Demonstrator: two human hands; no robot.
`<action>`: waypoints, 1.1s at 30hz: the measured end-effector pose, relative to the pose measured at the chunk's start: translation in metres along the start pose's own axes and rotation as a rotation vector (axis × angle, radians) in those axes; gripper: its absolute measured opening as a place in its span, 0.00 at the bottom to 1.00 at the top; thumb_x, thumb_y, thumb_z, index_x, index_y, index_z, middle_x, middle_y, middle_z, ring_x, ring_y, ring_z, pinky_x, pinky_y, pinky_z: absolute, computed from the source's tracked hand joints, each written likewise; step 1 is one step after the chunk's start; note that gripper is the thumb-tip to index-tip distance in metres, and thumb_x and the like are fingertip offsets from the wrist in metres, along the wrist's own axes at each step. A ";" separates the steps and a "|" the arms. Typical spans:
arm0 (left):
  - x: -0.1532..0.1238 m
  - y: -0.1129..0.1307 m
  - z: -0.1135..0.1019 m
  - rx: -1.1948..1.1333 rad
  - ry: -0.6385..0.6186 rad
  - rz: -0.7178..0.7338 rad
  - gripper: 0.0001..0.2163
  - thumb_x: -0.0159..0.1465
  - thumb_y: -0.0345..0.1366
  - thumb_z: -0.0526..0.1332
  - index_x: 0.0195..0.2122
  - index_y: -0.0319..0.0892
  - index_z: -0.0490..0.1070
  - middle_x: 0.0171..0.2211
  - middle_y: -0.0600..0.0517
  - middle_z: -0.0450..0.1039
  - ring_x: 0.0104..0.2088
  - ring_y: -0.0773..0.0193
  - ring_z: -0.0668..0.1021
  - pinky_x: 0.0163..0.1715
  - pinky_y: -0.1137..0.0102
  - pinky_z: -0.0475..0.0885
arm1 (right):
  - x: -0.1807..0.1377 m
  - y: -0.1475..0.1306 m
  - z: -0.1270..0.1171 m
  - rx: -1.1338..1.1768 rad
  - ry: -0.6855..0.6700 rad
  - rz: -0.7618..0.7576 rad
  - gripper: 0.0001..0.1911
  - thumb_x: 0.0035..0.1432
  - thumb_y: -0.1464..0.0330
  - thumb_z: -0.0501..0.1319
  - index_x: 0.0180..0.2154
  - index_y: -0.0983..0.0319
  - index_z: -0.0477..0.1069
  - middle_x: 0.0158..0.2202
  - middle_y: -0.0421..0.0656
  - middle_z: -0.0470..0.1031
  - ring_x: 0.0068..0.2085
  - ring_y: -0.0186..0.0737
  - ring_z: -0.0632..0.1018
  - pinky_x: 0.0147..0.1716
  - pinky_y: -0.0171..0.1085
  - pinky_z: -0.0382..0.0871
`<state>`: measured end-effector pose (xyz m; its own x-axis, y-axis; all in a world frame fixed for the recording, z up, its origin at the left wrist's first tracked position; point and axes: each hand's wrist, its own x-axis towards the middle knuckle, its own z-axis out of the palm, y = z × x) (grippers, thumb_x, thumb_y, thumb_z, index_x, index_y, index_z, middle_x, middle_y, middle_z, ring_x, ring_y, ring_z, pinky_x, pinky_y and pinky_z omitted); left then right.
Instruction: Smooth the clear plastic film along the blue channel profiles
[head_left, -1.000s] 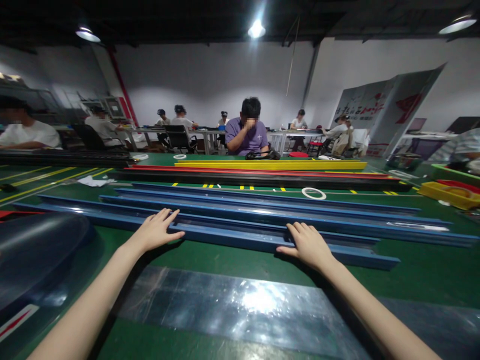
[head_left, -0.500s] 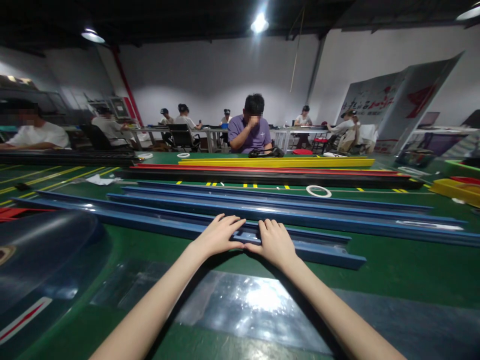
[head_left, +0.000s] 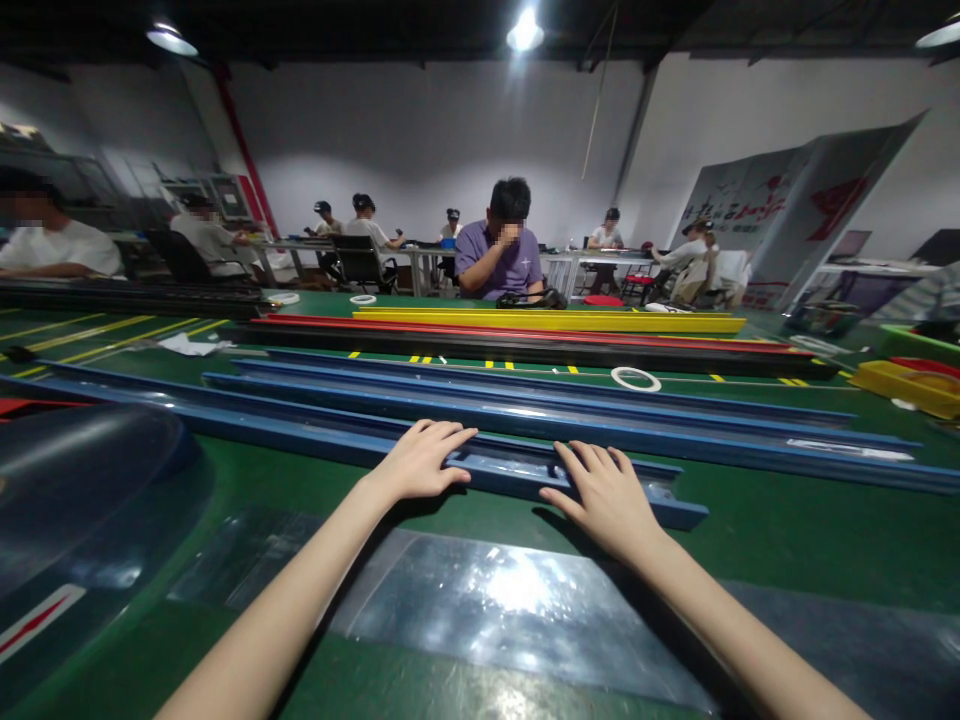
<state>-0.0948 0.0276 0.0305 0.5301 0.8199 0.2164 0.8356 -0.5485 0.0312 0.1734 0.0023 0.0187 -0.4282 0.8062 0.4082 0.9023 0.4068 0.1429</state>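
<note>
A long blue U-shaped channel (head_left: 315,428) lies across the green table with its open side up. My left hand (head_left: 421,460) is closed over its middle, fingers reaching to the far wall and thumb at the near wall. Farther along, towards the channel's right end, my right hand (head_left: 611,498) hovers at or just touches the channel, its fingers spread and thumb held apart. Whether its fingertips press on the channel I cannot tell. Just behind lie more blue channels (head_left: 480,402), roughly parallel to the front one.
Clear plastic film (head_left: 450,600) lies before me, and a dark blue curved shell (head_left: 97,490) at left. Behind are black and red strips (head_left: 525,345), yellow strips (head_left: 547,320) and a white tape roll (head_left: 635,379). Yellow bins (head_left: 907,388) stand at right. A person in purple (head_left: 499,262) sits opposite.
My right hand has moved right along the channel, away from my left hand, and its fingers have spread. My left hand stays on the channel. The view has shifted slightly.
</note>
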 end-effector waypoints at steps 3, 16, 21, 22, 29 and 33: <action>-0.009 -0.014 -0.006 -0.028 -0.046 -0.045 0.27 0.56 0.47 0.55 0.56 0.50 0.52 0.54 0.49 0.60 0.54 0.61 0.61 0.52 0.64 0.52 | -0.011 0.020 -0.002 -0.006 0.007 0.036 0.30 0.55 0.49 0.42 0.51 0.61 0.62 0.47 0.50 0.68 0.47 0.48 0.67 0.45 0.48 0.56; -0.022 -0.031 -0.015 -0.053 -0.161 -0.132 0.27 0.57 0.48 0.52 0.57 0.51 0.49 0.57 0.49 0.55 0.57 0.58 0.58 0.54 0.60 0.51 | -0.038 0.055 -0.004 0.142 -0.017 0.103 0.28 0.55 0.51 0.45 0.53 0.59 0.58 0.52 0.48 0.63 0.52 0.46 0.64 0.48 0.45 0.58; -0.018 -0.020 -0.035 -0.091 -0.182 -0.184 0.24 0.57 0.49 0.52 0.53 0.48 0.59 0.54 0.48 0.60 0.51 0.58 0.66 0.49 0.65 0.60 | -0.050 0.088 -0.016 0.249 0.039 0.294 0.28 0.53 0.51 0.47 0.51 0.60 0.60 0.49 0.49 0.67 0.49 0.47 0.68 0.46 0.45 0.62; -0.016 -0.014 -0.040 -0.109 -0.175 -0.181 0.23 0.57 0.48 0.51 0.52 0.47 0.60 0.52 0.49 0.63 0.49 0.59 0.68 0.47 0.66 0.61 | -0.051 0.093 -0.018 0.285 0.035 0.356 0.28 0.53 0.51 0.47 0.49 0.61 0.61 0.47 0.49 0.69 0.47 0.47 0.70 0.45 0.44 0.63; -0.005 0.057 -0.061 -0.241 -0.223 0.064 0.15 0.58 0.45 0.53 0.42 0.46 0.68 0.38 0.53 0.72 0.38 0.62 0.74 0.36 0.71 0.66 | -0.053 0.095 -0.014 0.440 -0.095 0.500 0.20 0.53 0.56 0.46 0.29 0.57 0.72 0.32 0.43 0.77 0.34 0.45 0.76 0.31 0.38 0.69; 0.012 0.074 -0.049 -0.189 -0.136 0.176 0.14 0.60 0.43 0.52 0.44 0.46 0.66 0.42 0.52 0.69 0.43 0.62 0.71 0.42 0.69 0.63 | -0.052 0.091 -0.004 0.596 -0.170 0.541 0.16 0.50 0.58 0.50 0.28 0.58 0.72 0.26 0.42 0.76 0.28 0.42 0.76 0.27 0.37 0.68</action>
<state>-0.0335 -0.0116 0.0833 0.6898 0.7168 0.1022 0.6941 -0.6948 0.1886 0.2778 -0.0042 0.0147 0.0133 0.9908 0.1348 0.8284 0.0646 -0.5564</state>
